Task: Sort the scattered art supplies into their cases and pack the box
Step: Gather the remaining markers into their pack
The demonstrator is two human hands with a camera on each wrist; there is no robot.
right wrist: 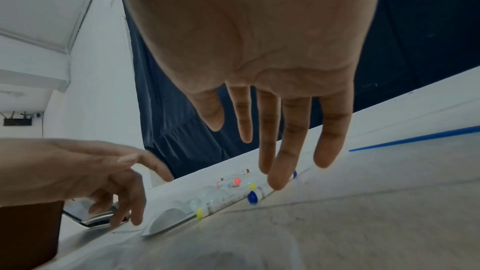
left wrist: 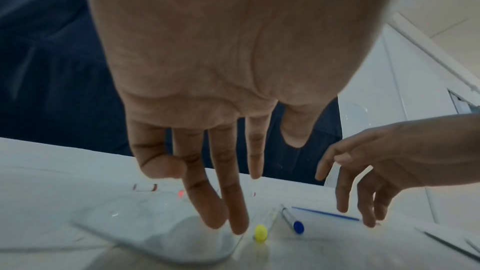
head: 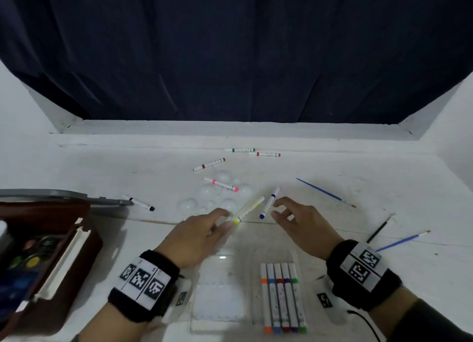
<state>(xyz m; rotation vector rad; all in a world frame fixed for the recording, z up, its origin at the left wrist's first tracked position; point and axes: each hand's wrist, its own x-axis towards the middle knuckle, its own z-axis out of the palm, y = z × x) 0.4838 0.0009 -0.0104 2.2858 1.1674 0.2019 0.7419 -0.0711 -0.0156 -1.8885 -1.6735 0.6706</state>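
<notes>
A yellow-capped marker (head: 249,210) (left wrist: 261,231) and a blue-capped marker (head: 268,203) (left wrist: 293,222) lie side by side on the white table. My left hand (head: 222,222) hovers open just left of the yellow cap, fingers straight, holding nothing. Just right of the blue marker my right hand (head: 277,210) is open too, its fingers spread above the marker (right wrist: 253,196). A clear marker case (head: 222,298) near me holds several markers (head: 282,298) in a row. Several more markers (head: 221,185) lie scattered farther back.
A clear paint palette (head: 215,198) lies under the pink marker. A brown art box (head: 46,262) with paint pots stands open at the left. Blue brushes (head: 325,192) (head: 401,242) and a black brush (head: 378,230) lie at the right. A dark curtain hangs behind.
</notes>
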